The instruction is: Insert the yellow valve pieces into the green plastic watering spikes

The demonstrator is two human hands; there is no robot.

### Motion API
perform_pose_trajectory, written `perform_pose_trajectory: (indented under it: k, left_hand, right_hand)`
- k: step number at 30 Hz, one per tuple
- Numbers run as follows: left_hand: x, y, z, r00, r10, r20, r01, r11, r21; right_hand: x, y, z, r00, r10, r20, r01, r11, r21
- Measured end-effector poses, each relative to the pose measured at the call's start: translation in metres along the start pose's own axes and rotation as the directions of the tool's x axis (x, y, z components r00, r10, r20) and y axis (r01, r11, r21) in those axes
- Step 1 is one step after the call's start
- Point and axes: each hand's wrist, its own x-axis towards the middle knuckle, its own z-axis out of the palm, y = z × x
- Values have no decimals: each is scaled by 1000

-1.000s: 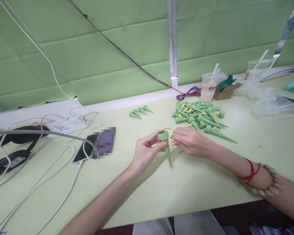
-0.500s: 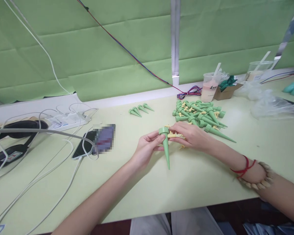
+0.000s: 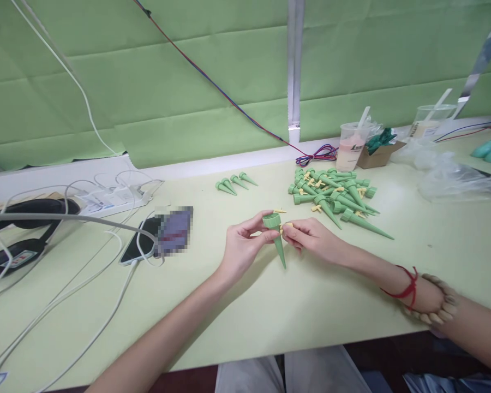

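Head view, centre of frame: left hand (image 3: 241, 248) pinching green spike (image 3: 276, 236) by its cap, tip pointing down-right toward table (image 3: 331, 305). Right hand (image 3: 311, 237) closed on small yellow piece (image 3: 287, 225), touching cap's side. Advisable: keeping cap steady and lining piece squarely before pressing. Compared with half a second earlier: spike tilting more, right hand drawn back from pile of spikes (image 3: 335, 196) at upper right. Phone (image 3: 141, 245) lying at left.

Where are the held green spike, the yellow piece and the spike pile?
green spike (image 3: 276, 240), head view, on its tapered body.
yellow piece (image 3: 287, 225), head view, exposed end.
spike pile (image 3: 334, 195), head view, pile middle.
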Motion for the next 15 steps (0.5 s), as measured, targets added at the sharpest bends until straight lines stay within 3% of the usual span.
perform_pose_trajectory:
  k: [2,4,6,8,10,13,15]
  left_hand:
    - [1,-2,1,999,24,-31,-23,999,29]
    - [2,-3,1,999,13,-51,-12,1000,23]
    - [5,-4,0,996,-23,-82,21,1000,-22]
    - [8,-5,-2,992,-63,-110,55,996,-76]
    - [11,-7,-4,989,-97,-111,83,989,-121]
    - [14,-10,-7,987,-135,-86,121,980,-157]
    - [14,-12,-6,984,-160,-79,145,976,-162]
  right_hand:
    - [1,-1,0,996,66,53,-72,990,121]
    - [3,0,-5,992,88,85,-99,987,127]
    - [7,2,-15,997,70,29,-71,997,13]
    - [10,5,-30,993,20,-118,-39,986,-162]
    - [13,9,-46,983,22,-182,-75,953,-292]
    - [13,15,-68,982,186,-7,-176,912,-371]
    - [10,20,-76,917,341,205,-254,899,-356]
